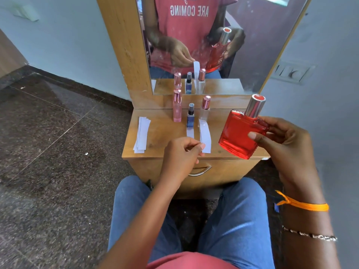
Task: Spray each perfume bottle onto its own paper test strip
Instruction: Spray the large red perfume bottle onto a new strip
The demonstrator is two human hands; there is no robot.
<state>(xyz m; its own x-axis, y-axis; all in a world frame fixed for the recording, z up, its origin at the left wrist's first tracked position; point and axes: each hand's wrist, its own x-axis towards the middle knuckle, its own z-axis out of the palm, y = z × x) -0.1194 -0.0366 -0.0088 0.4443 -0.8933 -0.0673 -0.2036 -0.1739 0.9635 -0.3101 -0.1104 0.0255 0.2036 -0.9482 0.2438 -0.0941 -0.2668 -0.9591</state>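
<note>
- Four perfume bottles show; three stand in a row on the wooden dresser [161,133], just in front of the mirror [213,45].
- Nearest the mirror's left edge stands the tall pink bottle [177,106], filled with pale pink liquid, cap on.
- Beside it, the small blue bottle [190,116] has a paper strip [190,133] lying before it.
- Next, the clear bottle [205,110] with a pink cap stands behind a second strip [206,135].
- Right hand [283,144] grasps the red bottle [240,133], tilted, silver cap on, full of red liquid, held above the dresser's right front.
- Left hand [182,152] pinches the second strip's near end.
- Spare strips [142,134] lie stacked at the dresser's left edge.
</note>
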